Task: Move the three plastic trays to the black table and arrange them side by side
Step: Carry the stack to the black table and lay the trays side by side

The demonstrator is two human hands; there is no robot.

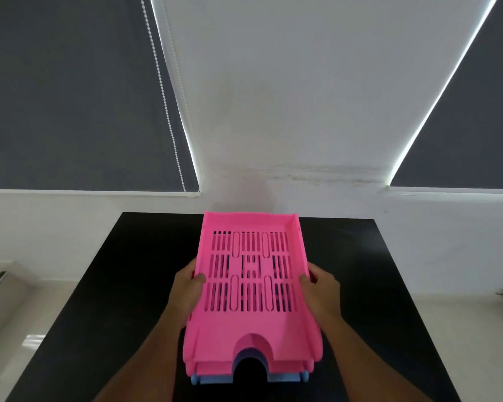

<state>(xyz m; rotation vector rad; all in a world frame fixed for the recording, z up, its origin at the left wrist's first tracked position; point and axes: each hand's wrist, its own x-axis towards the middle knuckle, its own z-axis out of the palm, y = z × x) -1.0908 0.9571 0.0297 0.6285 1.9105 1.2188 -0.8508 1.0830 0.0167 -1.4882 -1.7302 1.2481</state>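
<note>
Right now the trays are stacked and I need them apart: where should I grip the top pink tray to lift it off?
Probably by its two long side walls near mid-length, one hand from each side, where the left hand and right hand now hold. The pink tray is wide with raised walls; its notched front edge sits over the blue tray.

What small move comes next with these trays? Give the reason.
Probably lift the pink tray off the stack. Both hands, left and right, grip its sides, and the stack is over the black table. A blue tray shows beneath, so the trays are still nested, not side by side. Whether the stack already rests on the table is unclear.
</note>
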